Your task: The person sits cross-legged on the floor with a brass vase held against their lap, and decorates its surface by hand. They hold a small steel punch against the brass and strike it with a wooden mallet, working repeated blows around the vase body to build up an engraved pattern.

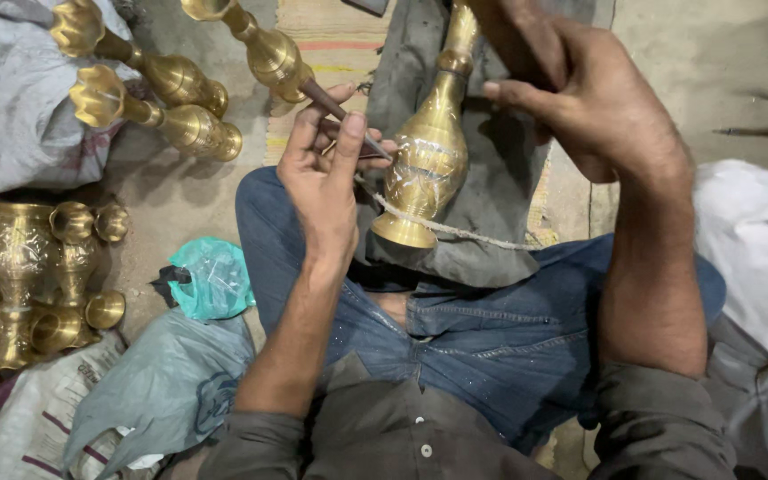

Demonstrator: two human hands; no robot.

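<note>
both hands (322, 169) (580, 98) grip tool (348, 120) and brass vase (428, 151).

We sit on the floor (686, 53) with a cloth (482, 204) over our lap, and on the cloth lies a vase (428, 151), its foot toward us. A cord (455, 229) runs across the foot. Our left hand (322, 178) is left of the vase and holds a tool (348, 120) against its side; our right hand (580, 98) is above it, on the right. More vases (157, 98) lie on the floor at far left, and bags (162, 382) are beside our left knee.
</note>
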